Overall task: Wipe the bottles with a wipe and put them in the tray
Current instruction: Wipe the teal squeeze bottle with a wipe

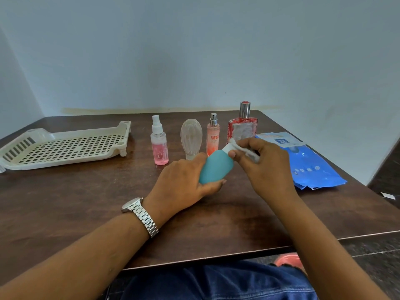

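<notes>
My left hand [184, 182] grips a teal squeeze bottle [216, 167], tilted with its white cap toward the upper right, just above the table. My right hand [263, 167] pinches a white wipe [242, 148] against the bottle's cap end. Behind them a row of bottles stands upright: a clear spray bottle with pink liquid [159, 146], a clear squeeze bottle [191, 139] on its cap, a slim peach spray bottle [212, 135] and a red square bottle with a silver cap [242, 124]. A cream slotted tray [65, 146] lies at the far left, with nothing in it.
A blue pack of wipes [309, 163] lies at the right, its flap open. The brown table [86, 202] ends at a wall behind and at its front edge near my lap. A small white scrap [388, 195] lies beyond the right edge.
</notes>
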